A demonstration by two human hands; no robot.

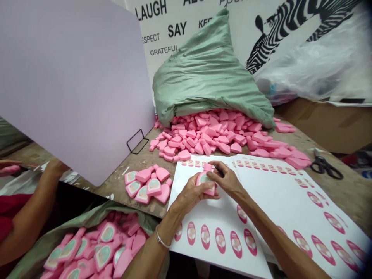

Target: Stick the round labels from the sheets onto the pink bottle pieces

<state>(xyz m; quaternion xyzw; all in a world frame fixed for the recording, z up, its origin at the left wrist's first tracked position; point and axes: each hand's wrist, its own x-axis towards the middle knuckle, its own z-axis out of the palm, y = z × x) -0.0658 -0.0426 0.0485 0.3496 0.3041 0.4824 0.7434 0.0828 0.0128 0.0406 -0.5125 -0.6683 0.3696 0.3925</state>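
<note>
One pink foam piece (205,185) is gripped by the left hand (188,195) and pinched by the right hand (225,179) above a sheet (223,213) of oval labels (220,240).

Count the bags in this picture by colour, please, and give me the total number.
Green woven sacks: 2 (one spilling pink foam pieces, one more at lower left)
Clear plastic bag: 1
Total: 3
White plastic at the left edge may be another bag; I cannot tell.
</note>
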